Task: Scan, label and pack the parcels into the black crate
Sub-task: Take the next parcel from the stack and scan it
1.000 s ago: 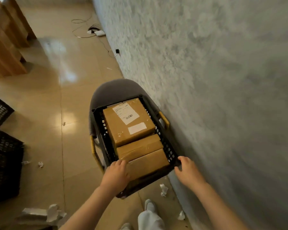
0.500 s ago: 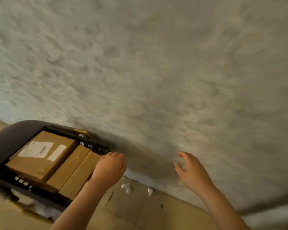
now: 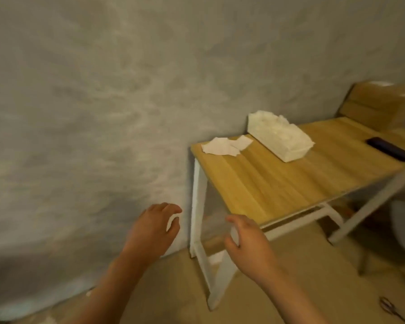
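Note:
My left hand (image 3: 151,230) hangs in the air in front of the grey wall, fingers loosely curled and apart, holding nothing. My right hand (image 3: 248,242) floats near the front left corner of the wooden table (image 3: 267,183), also with nothing in it. A stack of brown cardboard parcels (image 3: 379,106) stands at the far right end of the table. The black crate is out of view.
On the table lie white paper slips (image 3: 225,145), a white tissue box (image 3: 278,136) and a black phone (image 3: 389,152). Scissors (image 3: 392,309) lie on the floor at the lower right. A grey wall (image 3: 91,113) fills the left.
My view has swung right, away from the crate of parcels on the chair toward the table. Both hands let go of the crate and now hang free.

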A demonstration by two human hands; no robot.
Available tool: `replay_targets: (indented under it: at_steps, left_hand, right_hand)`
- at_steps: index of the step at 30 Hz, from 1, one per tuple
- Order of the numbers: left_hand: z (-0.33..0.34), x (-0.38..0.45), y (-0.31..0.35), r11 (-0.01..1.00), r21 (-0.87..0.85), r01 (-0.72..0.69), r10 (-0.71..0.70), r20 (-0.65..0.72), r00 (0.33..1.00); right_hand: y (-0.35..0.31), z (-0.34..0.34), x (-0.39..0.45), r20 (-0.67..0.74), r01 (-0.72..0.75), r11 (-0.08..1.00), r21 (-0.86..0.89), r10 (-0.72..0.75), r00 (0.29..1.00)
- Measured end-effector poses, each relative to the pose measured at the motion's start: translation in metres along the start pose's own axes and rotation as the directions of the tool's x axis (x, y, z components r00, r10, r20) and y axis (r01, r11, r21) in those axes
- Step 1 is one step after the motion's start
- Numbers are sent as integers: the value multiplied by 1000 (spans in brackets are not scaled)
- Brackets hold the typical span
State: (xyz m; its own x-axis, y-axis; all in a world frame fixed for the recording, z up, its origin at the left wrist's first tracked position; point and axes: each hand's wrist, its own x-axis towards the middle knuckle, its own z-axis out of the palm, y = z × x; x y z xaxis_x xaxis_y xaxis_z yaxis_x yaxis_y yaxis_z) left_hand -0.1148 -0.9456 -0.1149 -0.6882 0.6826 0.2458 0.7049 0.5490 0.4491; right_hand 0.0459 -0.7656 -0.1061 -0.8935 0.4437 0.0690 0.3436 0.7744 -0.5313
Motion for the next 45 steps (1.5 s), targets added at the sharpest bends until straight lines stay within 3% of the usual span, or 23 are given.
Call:
replay_targets:
  at_steps: [6,11,19,29,37,41,43,45]
  left_hand:
    - [74,70,133,970,-79,-229,233,55,971]
    - [143,138,212,936,-158,-315,332,90,939]
    - [244,306,338,885,-240,-399,439,148,886]
    - [334,468,454,867,-180,-464,489,133,862]
    - [407,592,550,899,-279,-338,374,87,923]
    - [443,658,608,906,-399,-140,186,79,979]
    - [462,686,637,864,-503,14,51,115,992]
    - [480,709,666,755,-646,115,-37,134,990]
  right_hand:
    - [134,-83,-36,-156,-204,979,2,202,967]
    - [237,-140,-30,-227,-347,938,16,341,912]
    - [396,-257,46,-318,-444,890,-106,392,863]
    - [565,-368,147,-371,-462,886,-28,420,828]
    - [707,-479,264,-365,-377,926,-13,347,864]
    - [782,-539,340,-359,-360,932,49,352,864]
    - [815,-565,380,-353,-355,925,135,379,855]
    - [843,-589,419,-374,-331,907,261,411,831]
